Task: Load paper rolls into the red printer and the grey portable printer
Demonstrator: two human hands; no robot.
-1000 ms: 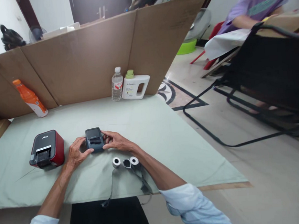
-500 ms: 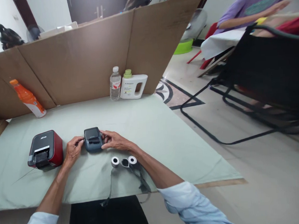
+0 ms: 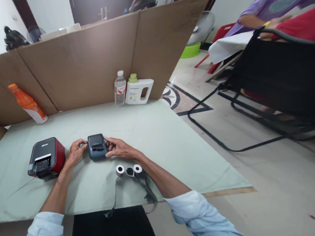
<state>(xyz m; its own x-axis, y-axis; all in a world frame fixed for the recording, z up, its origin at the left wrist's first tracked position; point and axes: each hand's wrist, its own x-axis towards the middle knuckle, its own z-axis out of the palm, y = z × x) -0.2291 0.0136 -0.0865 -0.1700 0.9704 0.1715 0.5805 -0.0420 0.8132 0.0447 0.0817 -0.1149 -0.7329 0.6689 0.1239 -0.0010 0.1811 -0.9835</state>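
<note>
A small dark grey printer (image 3: 97,146) sits on the pale green table cover (image 3: 153,136), closed, with both hands on it. My left hand (image 3: 75,153) grips its left side with curled fingers. My right hand (image 3: 118,148) holds its right side, thumb against the front corner. Two white paper rolls (image 3: 128,169) with a black strap between them lie just nearer to me, under my right forearm. A larger red and black printer (image 3: 45,157) stands to the left of my left hand.
A cardboard screen (image 3: 87,61) walls the table's far side. Against it stand an orange bottle (image 3: 27,103), a clear water bottle (image 3: 119,89) and a white jug (image 3: 138,91). A black folding chair (image 3: 274,83) stands on the floor to the right; other people sit beyond it.
My left hand drew back from the small printer's front to its left side. The view drifted slightly; the printer stayed in place.
</note>
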